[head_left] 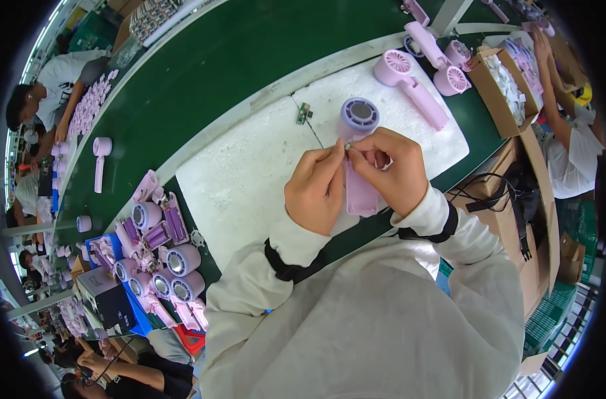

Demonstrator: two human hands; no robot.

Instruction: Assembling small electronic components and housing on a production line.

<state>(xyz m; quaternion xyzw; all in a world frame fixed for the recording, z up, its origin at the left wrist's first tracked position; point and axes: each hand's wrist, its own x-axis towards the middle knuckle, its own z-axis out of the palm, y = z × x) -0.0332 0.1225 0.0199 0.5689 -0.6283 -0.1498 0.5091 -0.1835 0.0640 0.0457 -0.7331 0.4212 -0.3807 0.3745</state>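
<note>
A pink handheld fan (361, 193) lies on the white foam board (236, 186), its round lilac-rimmed head pointing away from me and its handle toward me. Over the upper handle, just below the head, my left hand (314, 189) and my right hand (399, 169) meet fingertip to fingertip. Both are closed in a pinch. Something tiny and pale shows between the fingertips, too small to name. Beyond my left hand, a small green circuit board (304, 113) rests on the foam, a thin dark wire running from near it toward my hands.
A pink fan (412, 90) lies at the foam's far right, with more beyond it. Fan heads and opened handles (167, 259) crowd the left. A cardboard box (505, 90) of white pieces stands right. One fan (100, 163) sits on the green belt (250, 53). Other people work nearby.
</note>
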